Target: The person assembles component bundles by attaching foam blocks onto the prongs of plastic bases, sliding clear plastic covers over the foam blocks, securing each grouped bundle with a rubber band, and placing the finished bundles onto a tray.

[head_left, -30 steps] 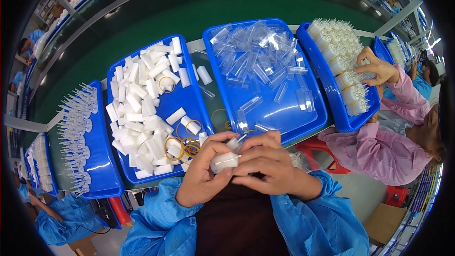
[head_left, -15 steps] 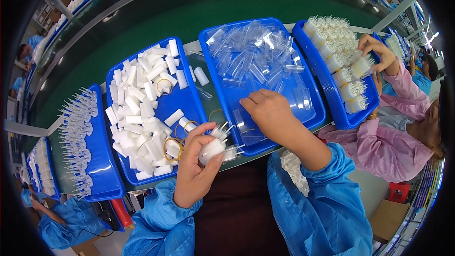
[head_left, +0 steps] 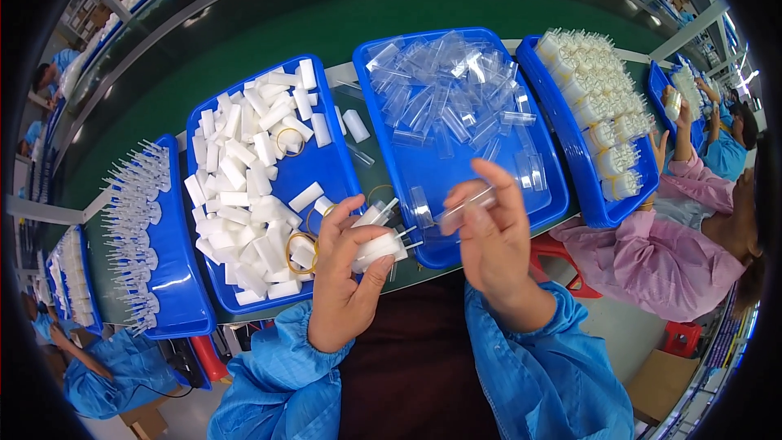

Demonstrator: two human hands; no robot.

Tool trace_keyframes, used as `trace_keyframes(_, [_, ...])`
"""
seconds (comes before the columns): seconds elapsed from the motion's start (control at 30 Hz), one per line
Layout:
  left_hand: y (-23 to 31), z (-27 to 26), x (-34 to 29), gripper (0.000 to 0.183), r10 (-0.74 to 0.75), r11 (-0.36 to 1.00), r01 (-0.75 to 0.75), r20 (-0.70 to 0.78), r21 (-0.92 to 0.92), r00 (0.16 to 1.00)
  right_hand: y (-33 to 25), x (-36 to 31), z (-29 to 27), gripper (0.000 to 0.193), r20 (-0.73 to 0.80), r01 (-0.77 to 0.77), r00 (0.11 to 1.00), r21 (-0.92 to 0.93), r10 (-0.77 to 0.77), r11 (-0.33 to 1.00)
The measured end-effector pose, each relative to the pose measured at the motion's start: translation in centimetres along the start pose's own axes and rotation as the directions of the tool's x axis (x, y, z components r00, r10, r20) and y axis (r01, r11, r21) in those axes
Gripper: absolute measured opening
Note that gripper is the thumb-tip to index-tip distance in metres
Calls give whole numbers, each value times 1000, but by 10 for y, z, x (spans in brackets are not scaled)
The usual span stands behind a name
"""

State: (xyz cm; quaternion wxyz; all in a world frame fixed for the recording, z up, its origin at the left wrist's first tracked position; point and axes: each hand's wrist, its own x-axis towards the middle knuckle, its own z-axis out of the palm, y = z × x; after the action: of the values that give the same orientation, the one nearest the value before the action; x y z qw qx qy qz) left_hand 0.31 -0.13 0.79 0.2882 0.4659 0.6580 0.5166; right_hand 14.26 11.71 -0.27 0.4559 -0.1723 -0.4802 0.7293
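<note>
My left hand [head_left: 346, 281] is closed around a small bundle of white blocks with thin prongs [head_left: 376, 249], the prongs pointing right. How many pieces it grips is partly hidden by my fingers. My right hand [head_left: 498, 244] pinches a clear plastic tube [head_left: 466, 210] between thumb and fingers, above the near edge of a blue tray [head_left: 444, 254]. Further back in that tray lies a heap of similar clear tubes [head_left: 444, 85]. Beside my left hand, a second blue tray [head_left: 332, 165] carries loose white blocks [head_left: 244, 175] and several yellow rubber bands [head_left: 295, 254].
At the far left, a blue tray [head_left: 181, 293] bears rows of clear pronged pieces [head_left: 137, 236]. On the right, a blue tray [head_left: 562, 126] is packed with banded white bundles [head_left: 599, 85]. A person in a pink sleeve [head_left: 652, 265] works beyond it. Green belt [head_left: 326, 12] runs behind.
My right hand has risen from the tray of tubes and come nearer my left hand, now with a clear tube in it. The neighbour's hands have moved away from the bundles.
</note>
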Motion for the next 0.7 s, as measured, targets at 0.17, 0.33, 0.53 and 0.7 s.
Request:
trace_keyframes(0.17, [-1, 2, -2, 22, 75, 992, -71, -30, 104, 997, 10, -8, 7, 35, 117, -11, 993, -121, 25, 993])
trace_keyframes(0.33, [-1, 4, -4, 22, 106, 986, -102, -19, 132, 994, 13, -8, 7, 33, 138, -77, 986, -115, 93, 990])
trace_keyframes(0.53, [-5, 5, -5, 22, 117, 984, -110, -43, 140, 992, 13, -9, 9, 32, 113, -251, 963, 58, 244, 966])
trace_keyframes(0.7, [-4, 5, -4, 22, 107, 987, -99, -59, 128, 992, 12, -9, 8, 32, 124, -356, 933, 200, 337, 913])
